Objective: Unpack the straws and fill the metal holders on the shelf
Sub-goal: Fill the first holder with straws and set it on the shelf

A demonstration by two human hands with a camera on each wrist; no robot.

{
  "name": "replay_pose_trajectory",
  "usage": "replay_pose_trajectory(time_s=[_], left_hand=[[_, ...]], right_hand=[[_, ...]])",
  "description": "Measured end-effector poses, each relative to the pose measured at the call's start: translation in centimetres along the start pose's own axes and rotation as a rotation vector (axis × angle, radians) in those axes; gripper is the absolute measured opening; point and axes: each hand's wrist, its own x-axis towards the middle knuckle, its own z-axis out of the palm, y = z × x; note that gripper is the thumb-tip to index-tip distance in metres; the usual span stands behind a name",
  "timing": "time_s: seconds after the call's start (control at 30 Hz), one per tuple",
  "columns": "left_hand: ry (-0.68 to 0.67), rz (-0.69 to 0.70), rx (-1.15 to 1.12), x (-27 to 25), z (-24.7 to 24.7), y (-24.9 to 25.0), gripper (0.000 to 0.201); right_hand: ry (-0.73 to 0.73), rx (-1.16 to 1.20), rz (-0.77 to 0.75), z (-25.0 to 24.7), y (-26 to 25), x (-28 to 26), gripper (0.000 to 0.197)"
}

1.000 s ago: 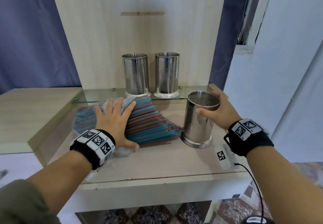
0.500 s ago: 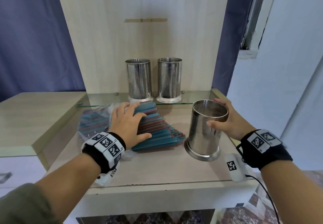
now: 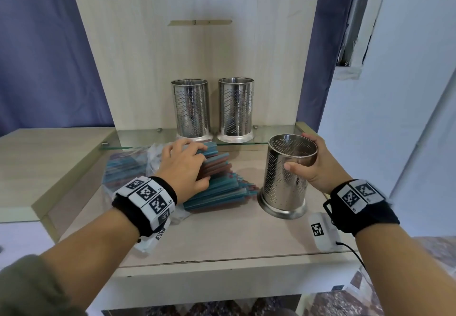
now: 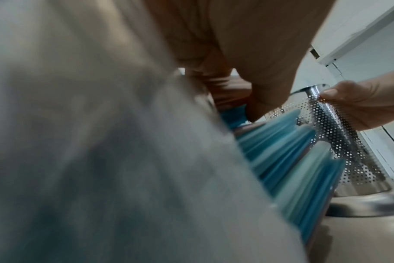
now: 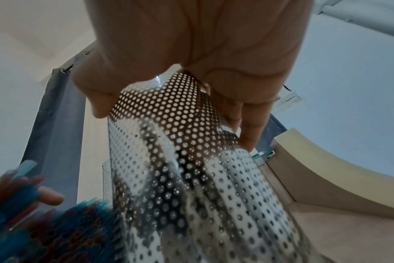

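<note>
Tilted since a second ago, the holder (image 3: 286,175) is clasped near its rim by my right grip (image 3: 318,165), my left grip (image 3: 182,167) curled over the straws (image 3: 222,187) just beside it.

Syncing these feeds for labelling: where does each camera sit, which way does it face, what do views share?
Head: on the head, facing forward and down; both forearms show, left hand gripping straws, right hand gripping the holder.
Left wrist: under the left wrist, facing along the left hand toward straws, holder and right hand.
Right wrist: under the right wrist, facing along the right hand at the holder; straws lower left.
Shared: all three show the straws and the holder.
</note>
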Motion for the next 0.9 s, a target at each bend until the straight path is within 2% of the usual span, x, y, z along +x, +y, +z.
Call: replay_pose_trajectory(time_s=[0.2, 0.43, 0.53, 0.67, 0.9], left_hand=[[0.011, 0.091, -0.127, 1.3, -0.3, 1.2, 0.040], [-0.040, 0.117, -0.199, 2.9, -1.0, 3.3, 0.021], [-0.020, 0.155, -0.244, 3.1, -1.1, 3.9, 0.017], [0.032, 0.145, -0.317, 3.7, -1.4, 4.0, 0.018], [-0.011, 0.183, -0.394, 5.8, -2.6, 4.7, 0.021]], right_hand=[[0.016, 0.029, -0.009, 0.3, 0.1, 0.1, 0.089], [0.028, 0.021, -0.024, 0.4, 0.3, 0.2, 0.089], [0.025, 0.010, -0.022, 0.2, 0.5, 0.2, 0.090], [0.028, -0.008, -0.007, 0.2, 0.5, 0.2, 0.091], [0.043, -0.029, -0.030, 0.6, 0.4, 0.2, 0.096]])
